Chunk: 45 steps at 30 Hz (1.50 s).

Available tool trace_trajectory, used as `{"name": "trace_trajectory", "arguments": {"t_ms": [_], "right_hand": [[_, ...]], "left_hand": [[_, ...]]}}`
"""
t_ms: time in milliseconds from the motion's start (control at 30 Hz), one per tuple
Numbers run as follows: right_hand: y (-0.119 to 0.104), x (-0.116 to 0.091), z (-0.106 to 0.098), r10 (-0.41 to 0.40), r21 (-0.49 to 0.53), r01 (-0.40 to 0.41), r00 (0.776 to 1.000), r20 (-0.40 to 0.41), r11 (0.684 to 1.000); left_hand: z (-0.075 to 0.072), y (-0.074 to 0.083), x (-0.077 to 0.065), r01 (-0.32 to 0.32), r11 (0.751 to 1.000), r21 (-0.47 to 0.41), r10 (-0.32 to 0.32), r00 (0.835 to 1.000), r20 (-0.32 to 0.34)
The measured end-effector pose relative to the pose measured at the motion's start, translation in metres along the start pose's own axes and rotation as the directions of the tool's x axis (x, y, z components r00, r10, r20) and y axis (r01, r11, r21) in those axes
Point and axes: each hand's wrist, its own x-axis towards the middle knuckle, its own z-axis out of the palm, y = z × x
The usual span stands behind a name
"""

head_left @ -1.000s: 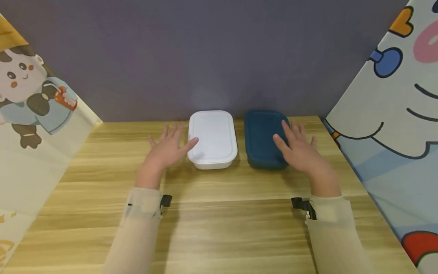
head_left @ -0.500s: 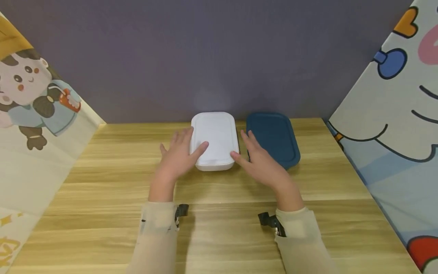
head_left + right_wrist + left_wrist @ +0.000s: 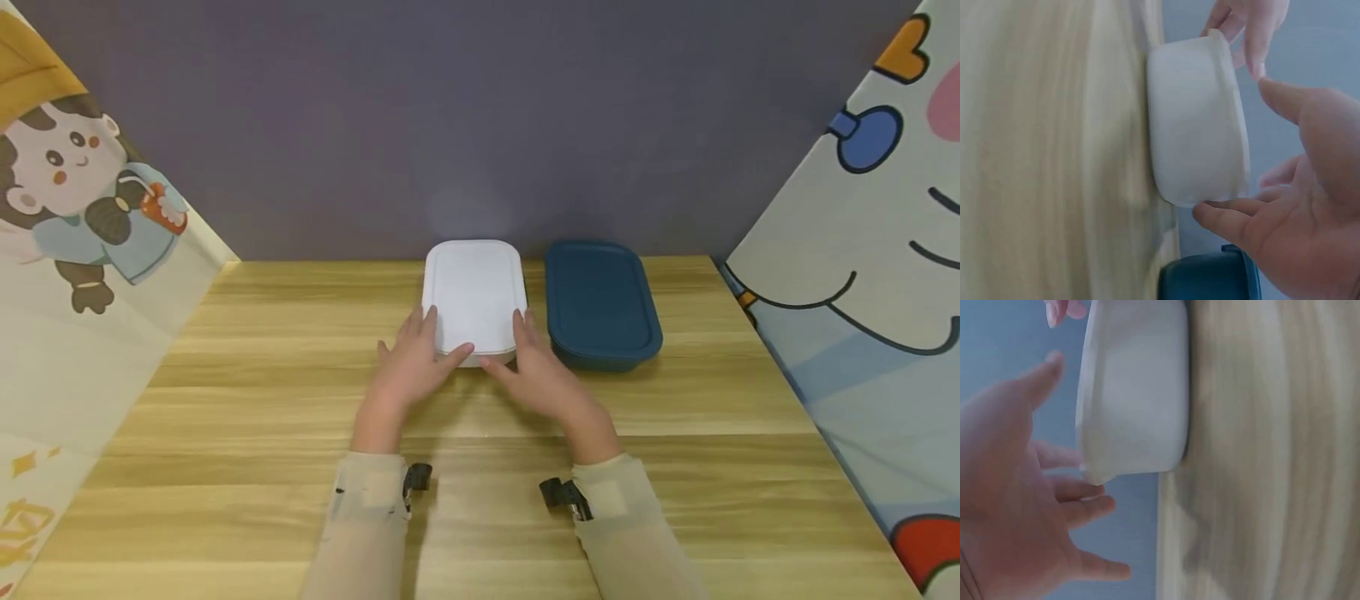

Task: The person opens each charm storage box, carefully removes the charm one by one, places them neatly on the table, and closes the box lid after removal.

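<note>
One white box [image 3: 475, 292] now sits between my left hand [image 3: 411, 367] and my right hand [image 3: 543, 379] — that is what has changed. My right hand no longer hangs over the blue box [image 3: 602, 304]; it has come across to the white one's right side, while my left hand lies along the left side, nearer the front than a second ago. My thumbs, well apart then, now point at each other by the near end, with only a small gap between them.

Neither hand is clenched: my fingers are extended, more spread on the left than on the right. My right fingertips lie at the side wall, my left ones at the rim, but I cannot tell whether either set really presses.

The white box stands lidded on the wooden table [image 3: 480, 517], close to the grey wall [image 3: 450, 125]; the blue box is just beside it, apart and lidded too. For the work, I take this as both hands committing to the white box — a hold being prepared, with no lift begun.
</note>
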Motion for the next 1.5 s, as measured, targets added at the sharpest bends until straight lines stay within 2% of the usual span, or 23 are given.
{"name": "trace_trajectory", "arguments": {"t_ms": [233, 500, 900, 1167, 1333, 1500], "right_hand": [[0.0, -0.001, 0.008, 0.021, -0.081, -0.026, 0.998, -0.063, 0.996], [-0.004, -0.01, 0.013, 0.014, -0.147, -0.026, 0.996, -0.086, 0.989], [0.004, -0.032, 0.012, -0.102, -0.24, 0.066, 0.985, -0.141, 0.969], [0.003, -0.043, 0.01, -0.2, -0.315, 0.143, 0.967, -0.158, 0.938], [0.002, -0.047, 0.009, -0.215, -0.333, 0.146, 0.96, -0.179, 0.932], [0.0, -0.044, 0.008, -0.207, -0.352, 0.131, 0.96, -0.188, 0.927]], "left_hand": [[0.007, 0.004, -0.002, 0.022, 0.999, 0.033, -0.022, 1.0, -0.001], [0.004, 0.011, -0.018, 0.073, 0.987, 0.14, -0.074, 0.997, 0.007], [0.0, 0.018, -0.038, 0.059, 0.983, 0.176, -0.058, 0.998, -0.012], [-0.002, 0.021, -0.054, 0.046, 0.976, 0.214, -0.041, 0.999, -0.029], [-0.001, 0.023, -0.06, 0.034, 0.977, 0.211, -0.026, 0.999, -0.041], [-0.001, 0.023, -0.056, 0.026, 0.981, 0.194, -0.015, 0.998, -0.055]]}}
